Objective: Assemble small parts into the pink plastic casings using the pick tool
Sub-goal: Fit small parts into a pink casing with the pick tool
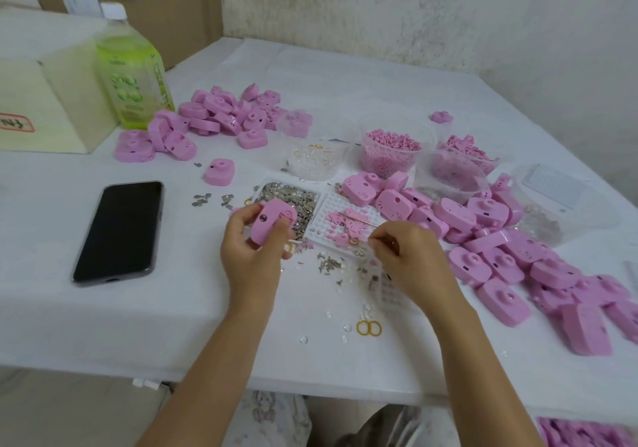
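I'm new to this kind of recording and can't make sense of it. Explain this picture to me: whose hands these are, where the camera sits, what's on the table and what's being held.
There is no machine here: a person works with bare hands. The single picture comes from a camera worn on the person's head, looking forward and down. The left hand grips one pink casing. The right hand pinches a thin pick tool over a white tray that holds small pink parts. On the white table lie more casings in a back pile and a right pile. There are also a tray of metal bits, a clear tub of pink pieces, a black phone and a green bottle.
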